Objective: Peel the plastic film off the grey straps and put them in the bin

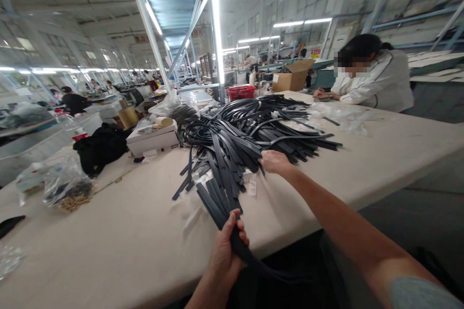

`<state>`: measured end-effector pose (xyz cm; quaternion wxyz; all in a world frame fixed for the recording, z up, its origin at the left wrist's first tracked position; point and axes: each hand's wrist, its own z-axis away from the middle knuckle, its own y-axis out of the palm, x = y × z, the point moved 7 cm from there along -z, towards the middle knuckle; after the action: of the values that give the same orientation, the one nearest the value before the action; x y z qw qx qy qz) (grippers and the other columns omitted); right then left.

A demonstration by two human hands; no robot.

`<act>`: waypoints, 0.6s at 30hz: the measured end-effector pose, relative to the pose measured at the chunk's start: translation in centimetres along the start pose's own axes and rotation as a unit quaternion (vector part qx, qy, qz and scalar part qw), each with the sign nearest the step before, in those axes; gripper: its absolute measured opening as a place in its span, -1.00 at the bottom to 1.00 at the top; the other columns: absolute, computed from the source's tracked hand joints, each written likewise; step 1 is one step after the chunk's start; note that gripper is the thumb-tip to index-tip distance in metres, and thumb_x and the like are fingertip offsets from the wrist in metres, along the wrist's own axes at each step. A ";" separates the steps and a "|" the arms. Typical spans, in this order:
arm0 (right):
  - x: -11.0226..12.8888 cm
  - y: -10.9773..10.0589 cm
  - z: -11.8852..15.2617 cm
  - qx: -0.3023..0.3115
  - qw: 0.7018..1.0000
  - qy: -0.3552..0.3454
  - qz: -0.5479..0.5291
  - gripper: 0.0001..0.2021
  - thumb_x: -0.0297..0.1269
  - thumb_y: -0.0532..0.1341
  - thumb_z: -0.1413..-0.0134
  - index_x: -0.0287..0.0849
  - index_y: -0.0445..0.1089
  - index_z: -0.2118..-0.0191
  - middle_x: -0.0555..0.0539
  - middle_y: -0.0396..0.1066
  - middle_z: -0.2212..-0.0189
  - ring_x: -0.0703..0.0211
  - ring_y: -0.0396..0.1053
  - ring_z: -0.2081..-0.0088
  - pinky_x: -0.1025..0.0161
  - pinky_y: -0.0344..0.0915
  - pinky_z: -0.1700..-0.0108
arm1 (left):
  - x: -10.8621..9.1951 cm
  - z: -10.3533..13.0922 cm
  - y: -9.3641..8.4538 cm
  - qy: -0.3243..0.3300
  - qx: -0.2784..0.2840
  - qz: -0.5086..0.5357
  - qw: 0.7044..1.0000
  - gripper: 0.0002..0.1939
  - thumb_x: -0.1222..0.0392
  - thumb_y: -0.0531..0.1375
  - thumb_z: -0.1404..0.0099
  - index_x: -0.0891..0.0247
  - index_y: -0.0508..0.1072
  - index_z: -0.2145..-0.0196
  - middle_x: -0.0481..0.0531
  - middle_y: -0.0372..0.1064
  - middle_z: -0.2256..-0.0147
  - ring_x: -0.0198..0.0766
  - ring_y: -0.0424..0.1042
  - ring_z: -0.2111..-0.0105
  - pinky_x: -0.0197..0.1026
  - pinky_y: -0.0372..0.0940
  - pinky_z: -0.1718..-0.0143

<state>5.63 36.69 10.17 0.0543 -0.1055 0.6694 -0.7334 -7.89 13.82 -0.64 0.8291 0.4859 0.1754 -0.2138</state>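
Our left hand [225,246] closes its grip around a bundle of dark strips [247,255] at the near edge of the counter [145,246].
From that hand, the strip ends fan towards 11 o'clock and the rest droops over the edge towards 4 o'clock; the strip pile [232,137] spreads at 12 to 1 o'clock, where our right hand [277,161] curls its fingers against strip ends, though we cannot tell whether they pinch any. We judge each strip light, bendy and springy, a thick bundle somewhat heavier and apt to slide apart, so we best hold it all round, just behind the squared ends. The strips look flat, smooth and faintly glossy, looping at the pile's 10 o'clock side; the counter's covering looks matt and pale.
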 end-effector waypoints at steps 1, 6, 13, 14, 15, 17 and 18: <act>0.0 -0.2 1.2 0.000 1.000 -0.009 -0.003 -0.69 -0.13 0.13 -0.30 -0.27 0.44 0.09 -0.19 0.51 0.13 0.05 0.47 0.09 0.08 0.35 0.05 | 0.0 -0.5 0.5 -0.008 -0.008 -0.001 1.000 -0.65 0.14 0.36 -0.18 0.29 0.42 0.12 -0.06 0.40 0.46 -0.44 0.34 0.59 -0.38 0.23 0.54; 0.5 0.0 9.4 -0.024 0.998 -0.050 -0.007 -0.70 -0.20 0.01 -0.32 -0.24 0.43 0.13 -0.28 0.55 0.22 -0.05 0.51 0.14 0.18 0.27 0.19 | 1.3 -3.9 4.9 -0.055 0.039 0.003 0.998 -0.78 0.09 0.14 -0.37 0.27 0.41 0.12 0.15 0.50 0.20 -0.18 0.55 0.31 -0.22 0.38 0.35; -1.6 5.1 21.3 0.024 0.985 -0.088 -0.144 -0.71 -0.19 -0.08 -0.29 -0.12 0.36 0.17 -0.15 0.55 0.35 -0.04 0.52 0.30 0.19 0.23 0.32 | 3.9 -7.0 9.1 -0.098 0.054 0.015 0.994 -0.65 0.01 -0.01 -0.42 0.33 0.41 0.15 0.19 0.51 0.27 -0.16 0.52 0.39 -0.13 0.38 0.29; -2.6 6.3 22.9 0.040 0.981 -0.075 -0.173 -0.70 -0.17 -0.09 -0.29 -0.10 0.35 0.18 -0.14 0.54 0.37 -0.04 0.51 0.33 0.19 0.24 0.35 | 4.2 -7.1 9.4 -0.106 0.059 0.010 0.993 -0.61 -0.03 -0.02 -0.42 0.35 0.42 0.15 0.21 0.51 0.26 -0.16 0.51 0.40 -0.13 0.37 0.31; -3.7 7.6 24.4 0.059 0.976 -0.059 -0.202 -0.69 -0.13 -0.11 -0.28 -0.06 0.35 0.21 -0.12 0.53 0.42 -0.03 0.50 0.38 0.19 0.24 0.37 | 4.5 -7.3 9.6 -0.112 0.062 0.005 0.992 -0.56 -0.06 -0.03 -0.42 0.37 0.43 0.15 0.22 0.51 0.25 -0.16 0.51 0.40 -0.14 0.37 0.32; -6.1 10.6 27.4 0.088 0.963 -0.019 -0.255 -0.68 -0.04 -0.08 -0.23 0.01 0.37 0.26 -0.09 0.51 0.50 -0.03 0.47 0.46 0.16 0.29 0.39 | 4.9 -7.6 9.9 -0.116 0.065 0.004 0.991 -0.50 -0.11 -0.06 -0.42 0.41 0.44 0.16 0.24 0.50 0.26 -0.17 0.51 0.40 -0.15 0.38 0.34; -7.4 12.1 28.8 0.094 0.955 0.000 -0.281 -0.68 0.00 -0.05 -0.19 0.05 0.39 0.26 -0.09 0.52 0.49 -0.06 0.49 0.44 0.14 0.32 0.36 | 5.1 -7.8 10.0 -0.116 0.062 0.007 0.991 -0.49 -0.11 -0.07 -0.42 0.41 0.44 0.16 0.23 0.50 0.26 -0.17 0.51 0.40 -0.15 0.38 0.34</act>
<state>18.62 9.18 -0.08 -0.1447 -0.2836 0.5410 -0.7784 1.05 24.09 0.44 0.8133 0.5099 0.0613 -0.2737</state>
